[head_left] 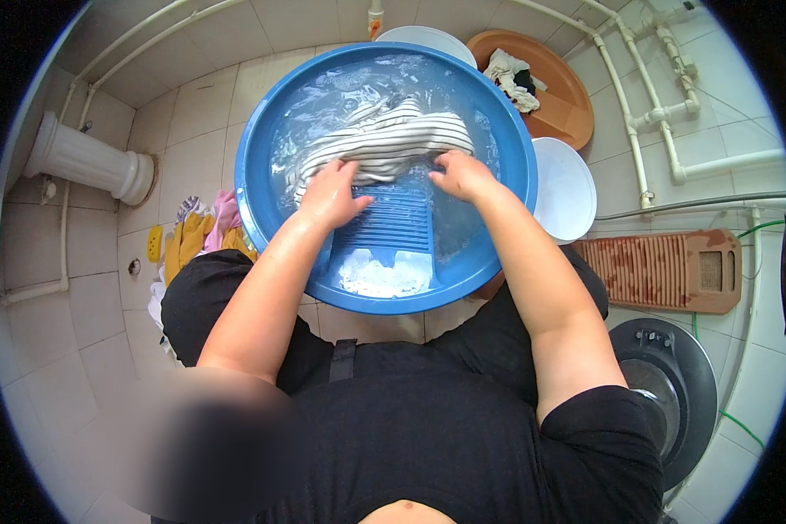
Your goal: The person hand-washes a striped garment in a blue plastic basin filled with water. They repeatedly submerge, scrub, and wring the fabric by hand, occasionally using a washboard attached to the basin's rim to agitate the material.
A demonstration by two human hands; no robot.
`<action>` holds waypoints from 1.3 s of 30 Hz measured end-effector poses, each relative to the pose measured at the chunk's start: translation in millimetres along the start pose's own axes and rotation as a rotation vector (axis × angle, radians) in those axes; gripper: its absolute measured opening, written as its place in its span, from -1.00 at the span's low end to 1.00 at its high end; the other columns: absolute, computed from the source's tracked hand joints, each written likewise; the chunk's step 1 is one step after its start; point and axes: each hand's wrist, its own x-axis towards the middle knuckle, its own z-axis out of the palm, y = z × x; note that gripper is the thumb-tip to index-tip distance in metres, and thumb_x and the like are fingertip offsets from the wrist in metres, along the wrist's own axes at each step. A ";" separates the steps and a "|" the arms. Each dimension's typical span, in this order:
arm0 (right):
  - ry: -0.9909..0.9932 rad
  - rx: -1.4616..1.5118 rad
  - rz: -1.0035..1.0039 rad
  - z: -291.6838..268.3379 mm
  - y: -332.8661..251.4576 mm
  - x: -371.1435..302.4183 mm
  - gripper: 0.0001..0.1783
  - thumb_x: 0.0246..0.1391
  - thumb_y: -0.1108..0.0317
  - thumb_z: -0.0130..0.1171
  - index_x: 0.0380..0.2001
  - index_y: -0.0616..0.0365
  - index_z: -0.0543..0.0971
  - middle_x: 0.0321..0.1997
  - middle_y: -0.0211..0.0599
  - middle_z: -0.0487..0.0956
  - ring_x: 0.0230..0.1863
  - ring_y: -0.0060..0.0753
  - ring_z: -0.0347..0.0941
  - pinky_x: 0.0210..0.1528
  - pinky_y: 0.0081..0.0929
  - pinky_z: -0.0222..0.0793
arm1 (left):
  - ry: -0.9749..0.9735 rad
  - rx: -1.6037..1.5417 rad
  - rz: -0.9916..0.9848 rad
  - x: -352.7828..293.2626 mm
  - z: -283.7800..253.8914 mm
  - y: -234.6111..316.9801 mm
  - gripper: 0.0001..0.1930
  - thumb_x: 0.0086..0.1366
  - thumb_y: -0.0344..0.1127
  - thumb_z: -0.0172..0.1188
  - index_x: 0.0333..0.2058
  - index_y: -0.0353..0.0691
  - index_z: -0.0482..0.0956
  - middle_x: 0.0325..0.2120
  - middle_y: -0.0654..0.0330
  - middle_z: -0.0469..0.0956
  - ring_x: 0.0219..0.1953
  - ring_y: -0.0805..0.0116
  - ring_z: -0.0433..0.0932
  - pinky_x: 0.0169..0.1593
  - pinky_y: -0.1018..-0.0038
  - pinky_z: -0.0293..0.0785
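A white garment with dark stripes [393, 144] lies bunched in soapy water inside a large round blue basin [246, 179]. My left hand [330, 194] rests at the garment's near left edge, its fingers on the fabric and its thumb spread away. At the near right edge, the fingertips of my right hand [463, 175] touch the cloth, the thumb apart from them. Neither hand visibly closes around the fabric. Just below the garment, the basin's ribbed washboard [384, 223] slopes toward me. Suds gather at the washboard's lower end.
Yellow, pink and white clothes [192, 240] lie left of the basin, near a yellow object [155, 244]. Behind right, a brown basin [572, 96] holds white and dark cloth. A white basin [568, 188], a brown washboard [655, 271] and a grey round lid-like object [694, 384] stand right.
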 end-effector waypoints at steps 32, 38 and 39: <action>0.055 0.917 -0.332 17.0 -4.6 18.6 -0.78 -0.01 0.30 -0.08 -0.50 0.19 0.50 -0.63 -0.25 0.47 -0.56 -0.43 0.36 -0.38 -0.40 0.31 | -0.012 0.011 -0.077 -33.5 18.0 -16.5 -0.58 0.07 -0.18 0.14 -0.11 -0.29 0.42 -0.08 -0.01 0.39 -0.03 0.09 0.36 0.03 0.35 0.28; -0.018 1.377 -0.213 -74.1 -13.2 -9.1 -0.78 0.07 0.19 0.06 -0.38 0.13 0.44 -0.40 -0.45 0.47 -0.30 -0.65 0.34 -0.26 -0.62 0.28 | 0.281 -0.555 -0.230 -9.2 16.0 -50.9 -0.78 0.16 -0.28 -0.02 -0.27 -0.25 0.45 -0.51 0.14 0.46 -0.40 0.29 0.45 -0.30 0.40 0.36; 0.079 1.149 -0.297 -86.1 -6.8 -15.2 -0.62 -0.08 0.07 0.20 -0.34 0.14 0.44 -0.39 -0.39 0.48 -0.27 -0.58 0.37 -0.22 -0.59 0.30 | 0.308 -0.768 -0.329 -6.1 -5.4 -42.7 -0.81 0.18 -0.29 -0.04 -0.31 -0.26 0.45 -0.54 0.21 0.43 -0.46 0.39 0.41 -0.35 0.45 0.34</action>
